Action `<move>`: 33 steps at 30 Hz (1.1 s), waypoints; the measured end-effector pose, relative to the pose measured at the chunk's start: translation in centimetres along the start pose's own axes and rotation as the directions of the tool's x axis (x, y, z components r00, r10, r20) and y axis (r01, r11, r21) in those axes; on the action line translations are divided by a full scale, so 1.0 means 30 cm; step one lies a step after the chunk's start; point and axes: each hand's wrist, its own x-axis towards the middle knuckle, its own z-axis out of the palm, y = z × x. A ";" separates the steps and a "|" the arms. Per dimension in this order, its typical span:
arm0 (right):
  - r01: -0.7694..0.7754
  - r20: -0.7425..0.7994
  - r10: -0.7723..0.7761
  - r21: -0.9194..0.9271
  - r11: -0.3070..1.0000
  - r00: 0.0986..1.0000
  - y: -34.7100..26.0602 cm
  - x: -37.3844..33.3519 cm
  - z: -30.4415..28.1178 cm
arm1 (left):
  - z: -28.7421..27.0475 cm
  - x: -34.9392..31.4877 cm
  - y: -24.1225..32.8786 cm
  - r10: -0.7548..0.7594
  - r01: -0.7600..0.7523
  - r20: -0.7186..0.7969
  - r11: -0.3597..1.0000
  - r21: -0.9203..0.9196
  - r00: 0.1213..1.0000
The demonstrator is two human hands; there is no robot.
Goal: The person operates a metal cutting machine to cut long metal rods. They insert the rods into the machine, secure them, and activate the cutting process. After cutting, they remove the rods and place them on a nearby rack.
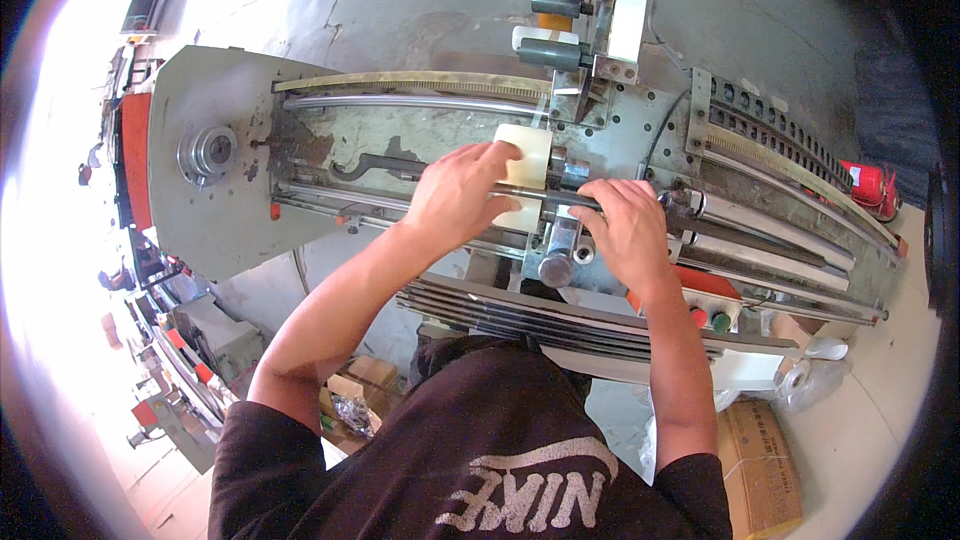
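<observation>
A slim dark rod (pixel 535 194) lies crosswise over the middle of a long metal machine. Around its left part my left hand (pixel 455 190) closes, thumb on the near side and fingers on the far side, above a cream-coloured plate (pixel 533 145). My right hand (pixel 630 228) pinches the rod farther right, beside a metal clamp block (pixel 572 172). A round metal knob (pixel 555 270) sticks out toward me between the hands. Just left of my left hand, a dark hooked bar (pixel 375 167) rests along the machine bed. My palms hide parts of the rod.
Rails and a toothed rack (pixel 420 82) run along the machine. Several dark metal strips (pixel 500 310) lie stacked at its near edge. A red control box (pixel 705 285) with buttons sits beside my right forearm. A cardboard box (pixel 762 465) stands lower right, a red fire extinguisher (pixel 870 190) far right.
</observation>
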 end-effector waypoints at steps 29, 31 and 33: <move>-0.157 -0.496 -0.027 -0.326 0.932 0.868 0.026 -0.152 0.096 | 0.203 -0.133 -0.025 0.228 -0.226 0.047 0.878 0.421 0.973; -0.212 -0.509 0.050 -0.265 0.941 0.859 -0.022 -0.285 0.047 | 0.203 -0.145 -0.020 0.185 -0.183 0.033 0.904 0.385 0.982; -0.291 -0.563 0.159 -0.152 0.945 0.811 -0.038 -0.450 -0.005 | 0.209 -0.145 -0.008 0.171 -0.166 0.018 0.917 0.364 0.985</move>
